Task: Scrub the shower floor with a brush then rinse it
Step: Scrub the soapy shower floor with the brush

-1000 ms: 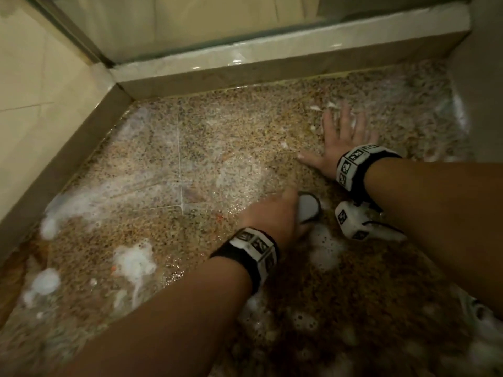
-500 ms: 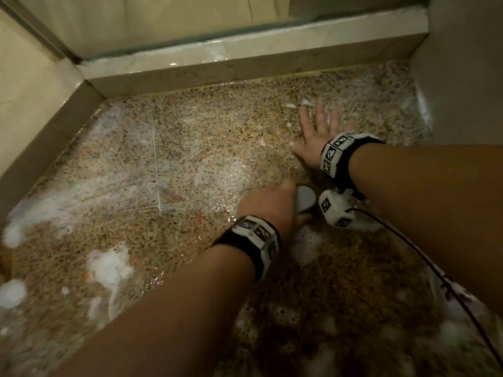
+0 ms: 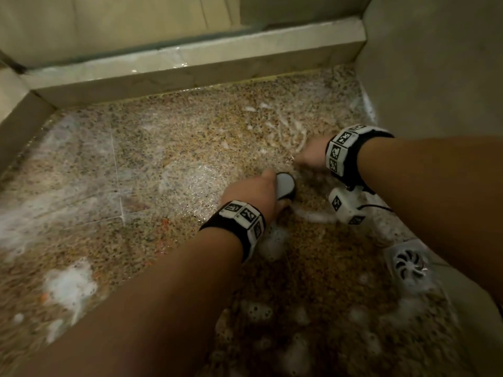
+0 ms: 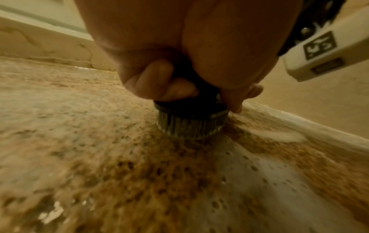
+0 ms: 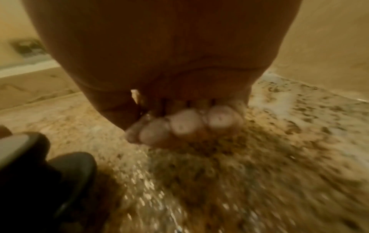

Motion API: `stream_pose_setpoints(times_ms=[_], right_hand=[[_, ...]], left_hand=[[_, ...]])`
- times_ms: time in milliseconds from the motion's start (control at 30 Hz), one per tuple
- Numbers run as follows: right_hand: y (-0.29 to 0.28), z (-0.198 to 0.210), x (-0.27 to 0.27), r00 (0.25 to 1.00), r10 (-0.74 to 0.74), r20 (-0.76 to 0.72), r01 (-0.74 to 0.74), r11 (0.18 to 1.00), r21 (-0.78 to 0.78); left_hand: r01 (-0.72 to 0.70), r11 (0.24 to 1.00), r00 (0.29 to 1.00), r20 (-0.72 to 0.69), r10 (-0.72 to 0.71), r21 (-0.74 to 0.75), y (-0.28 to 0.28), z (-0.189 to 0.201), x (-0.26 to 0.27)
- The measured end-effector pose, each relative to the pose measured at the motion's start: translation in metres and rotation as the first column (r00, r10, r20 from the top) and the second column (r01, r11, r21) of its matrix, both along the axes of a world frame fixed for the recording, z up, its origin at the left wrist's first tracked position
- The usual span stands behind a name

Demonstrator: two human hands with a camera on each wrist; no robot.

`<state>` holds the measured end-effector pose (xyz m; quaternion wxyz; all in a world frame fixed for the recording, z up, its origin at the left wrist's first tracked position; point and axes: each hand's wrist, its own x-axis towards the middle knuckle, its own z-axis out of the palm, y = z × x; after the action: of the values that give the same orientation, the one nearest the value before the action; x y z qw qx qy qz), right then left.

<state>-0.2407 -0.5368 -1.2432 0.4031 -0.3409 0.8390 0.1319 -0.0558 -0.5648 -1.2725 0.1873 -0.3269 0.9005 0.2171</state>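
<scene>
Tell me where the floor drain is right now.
In the head view the drain sits at the lower right of the shower floor, beside the right forearm, nearer the camera than the brush in the left hand.

The left hand [image 3: 251,190] sits mid-floor on the shower floor [image 3: 168,159], holding the brush [image 4: 191,124] bristles-down against it. The right hand [image 3: 311,156] lies just beyond and to its right, fingertips [image 5: 184,123] on the floor. The drain [image 3: 408,265] is nearer, at right. The curb [image 3: 190,69] runs behind; foam [image 3: 70,288] lies near left.
</scene>
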Motion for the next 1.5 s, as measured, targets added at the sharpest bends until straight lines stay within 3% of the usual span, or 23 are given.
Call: stream_pose_setpoints(times_ms=[100,200,300,400,533,600,700,800,967,1033,1233,1400,1500], right_hand=[[0.021,-0.007,0.001,0.971,-0.195,0.138,0.195,0.981,0.019],[0.034,-0.013,-0.002,0.938,-0.269,0.218,0.269,0.963,0.032],[0.042,-0.018,-0.006,0.898,-0.338,0.281,0.353,0.936,-0.002],[0.047,-0.026,-0.011,0.819,-0.452,0.355,0.485,0.874,-0.007],[0.045,-0.035,-0.021,0.817,-0.445,0.367,0.481,0.877,-0.008],[0.046,-0.038,-0.025,0.791,-0.466,0.396,0.505,0.863,0.006],[0.050,-0.041,-0.027,0.707,-0.522,0.477,0.580,0.814,0.030],[0.050,-0.043,-0.030,0.706,-0.498,0.504,0.560,0.828,0.035],[0.050,-0.044,-0.032,0.651,-0.546,0.528,0.595,0.799,0.094],[0.048,-0.043,-0.032,0.664,-0.547,0.510,0.589,0.803,0.095],[0.048,-0.044,-0.031,0.689,-0.534,0.489,0.581,0.811,0.067],[0.047,-0.042,-0.029,0.682,-0.554,0.477,0.598,0.798,0.072],[0.046,-0.040,-0.027,0.689,-0.551,0.470,0.583,0.807,0.092]], left_hand=[[0.079,0.996,0.997,-0.013,-0.079,-0.033,0.007,0.001,0.001],[0.216,0.976,0.976,0.040,-0.215,-0.018,0.033,0.000,-0.002],[0.212,0.977,0.976,0.047,-0.212,0.015,0.049,-0.001,-0.011],[0.151,0.988,0.988,-0.012,-0.151,-0.020,0.023,-0.006,-0.018],[-0.026,0.998,1.000,-0.012,0.025,-0.065,-0.031,-0.005,-0.011],[-0.037,0.996,0.999,-0.003,0.037,-0.080,-0.037,-0.002,-0.006],[0.120,0.989,0.992,-0.020,-0.122,-0.083,-0.009,0.000,-0.008],[0.320,0.943,0.947,0.004,-0.321,-0.087,0.023,-0.004,-0.016],[0.151,0.985,0.988,0.024,-0.149,-0.081,-0.020,-0.004,-0.033],[0.088,0.991,0.996,0.021,-0.087,-0.097,-0.036,-0.004,-0.036],[0.311,0.943,0.950,0.004,-0.313,-0.121,0.016,-0.006,-0.021],[0.085,0.994,0.996,0.032,-0.083,-0.067,-0.032,0.000,-0.017],[-0.059,0.987,0.997,0.033,0.064,-0.151,-0.074,0.004,0.010]])
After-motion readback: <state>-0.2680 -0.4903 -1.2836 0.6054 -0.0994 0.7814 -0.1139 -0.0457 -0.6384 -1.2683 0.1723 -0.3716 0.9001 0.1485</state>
